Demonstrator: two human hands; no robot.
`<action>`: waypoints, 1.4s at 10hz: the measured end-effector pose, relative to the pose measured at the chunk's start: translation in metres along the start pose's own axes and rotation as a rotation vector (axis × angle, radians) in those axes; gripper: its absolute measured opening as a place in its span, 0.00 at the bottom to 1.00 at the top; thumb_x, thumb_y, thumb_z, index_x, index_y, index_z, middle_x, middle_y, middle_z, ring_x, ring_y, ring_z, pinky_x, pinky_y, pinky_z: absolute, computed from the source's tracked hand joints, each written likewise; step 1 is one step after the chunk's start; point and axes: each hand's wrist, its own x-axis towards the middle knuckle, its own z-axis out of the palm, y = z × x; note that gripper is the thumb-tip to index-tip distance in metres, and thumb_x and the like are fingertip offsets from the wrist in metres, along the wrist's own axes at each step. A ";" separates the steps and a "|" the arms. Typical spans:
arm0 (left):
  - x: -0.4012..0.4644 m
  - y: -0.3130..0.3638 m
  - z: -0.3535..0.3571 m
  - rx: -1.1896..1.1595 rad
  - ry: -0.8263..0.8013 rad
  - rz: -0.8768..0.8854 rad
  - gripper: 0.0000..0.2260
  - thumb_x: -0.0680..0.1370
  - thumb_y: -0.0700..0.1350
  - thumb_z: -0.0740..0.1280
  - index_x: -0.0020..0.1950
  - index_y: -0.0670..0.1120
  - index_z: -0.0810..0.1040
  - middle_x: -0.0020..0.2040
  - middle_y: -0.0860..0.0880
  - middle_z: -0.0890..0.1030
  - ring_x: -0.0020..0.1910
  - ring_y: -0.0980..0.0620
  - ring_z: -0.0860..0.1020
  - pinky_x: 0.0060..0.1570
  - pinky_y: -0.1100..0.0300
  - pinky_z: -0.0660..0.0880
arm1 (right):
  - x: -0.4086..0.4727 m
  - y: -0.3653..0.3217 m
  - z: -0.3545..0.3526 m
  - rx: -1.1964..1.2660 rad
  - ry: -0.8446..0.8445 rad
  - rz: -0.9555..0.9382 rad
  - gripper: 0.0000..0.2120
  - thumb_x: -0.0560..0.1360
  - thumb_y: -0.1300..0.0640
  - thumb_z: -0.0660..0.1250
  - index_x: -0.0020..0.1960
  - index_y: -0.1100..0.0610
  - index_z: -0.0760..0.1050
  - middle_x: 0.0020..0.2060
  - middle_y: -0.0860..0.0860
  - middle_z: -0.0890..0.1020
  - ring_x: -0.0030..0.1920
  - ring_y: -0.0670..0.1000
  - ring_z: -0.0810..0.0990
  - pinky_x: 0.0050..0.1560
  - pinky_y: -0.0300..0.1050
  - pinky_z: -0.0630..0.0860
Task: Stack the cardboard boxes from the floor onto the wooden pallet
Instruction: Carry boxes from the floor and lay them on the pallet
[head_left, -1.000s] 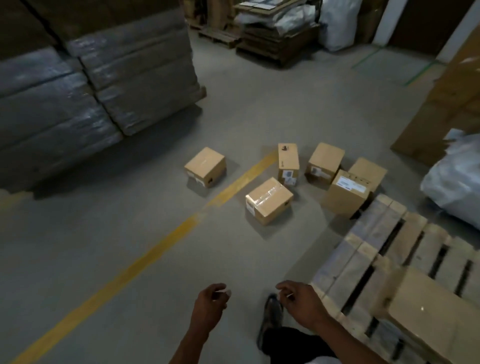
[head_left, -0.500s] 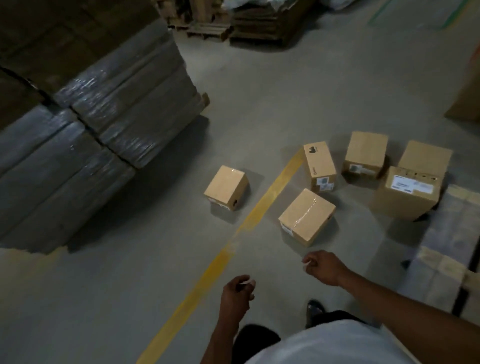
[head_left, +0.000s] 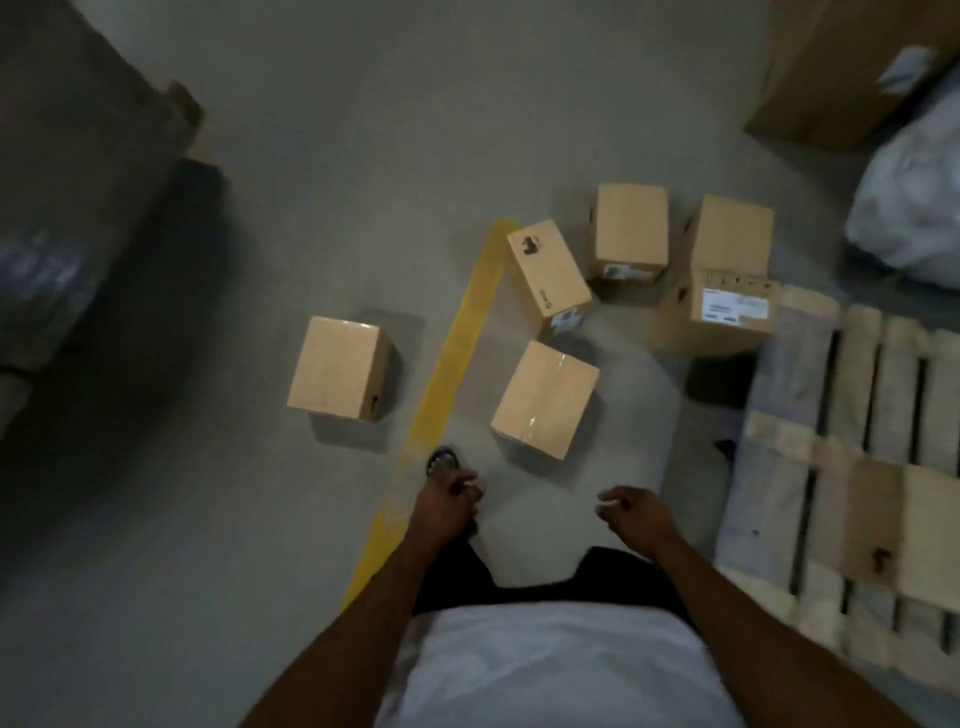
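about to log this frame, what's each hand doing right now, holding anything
Left hand: loosely curled, empty, holding nothing.
Right hand: loosely curled, empty, holding nothing.

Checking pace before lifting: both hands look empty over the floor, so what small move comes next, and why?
Probably bend and reach both hands to the taped box: it lies nearest, just ahead of the left hand and right hand, both empty, near the pallet.
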 end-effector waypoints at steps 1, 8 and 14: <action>0.055 0.007 -0.043 0.080 -0.107 -0.114 0.14 0.76 0.50 0.70 0.60 0.50 0.84 0.55 0.47 0.87 0.53 0.46 0.86 0.57 0.47 0.83 | -0.007 -0.053 0.013 0.292 0.046 0.184 0.07 0.77 0.58 0.72 0.54 0.55 0.84 0.43 0.56 0.86 0.43 0.58 0.84 0.43 0.47 0.79; 0.490 -0.183 0.135 0.297 -0.389 -0.189 0.46 0.75 0.26 0.68 0.85 0.50 0.49 0.69 0.44 0.70 0.37 0.44 0.75 0.39 0.53 0.73 | 0.427 0.107 0.172 0.287 0.012 0.504 0.37 0.71 0.56 0.78 0.77 0.58 0.68 0.71 0.60 0.73 0.64 0.62 0.77 0.63 0.62 0.79; 0.402 -0.078 0.130 0.061 -0.127 -0.192 0.23 0.73 0.64 0.74 0.44 0.44 0.81 0.43 0.47 0.81 0.45 0.47 0.80 0.48 0.44 0.81 | 0.338 0.049 0.074 0.601 0.253 0.257 0.08 0.78 0.61 0.68 0.47 0.55 0.86 0.48 0.47 0.88 0.43 0.47 0.83 0.53 0.48 0.76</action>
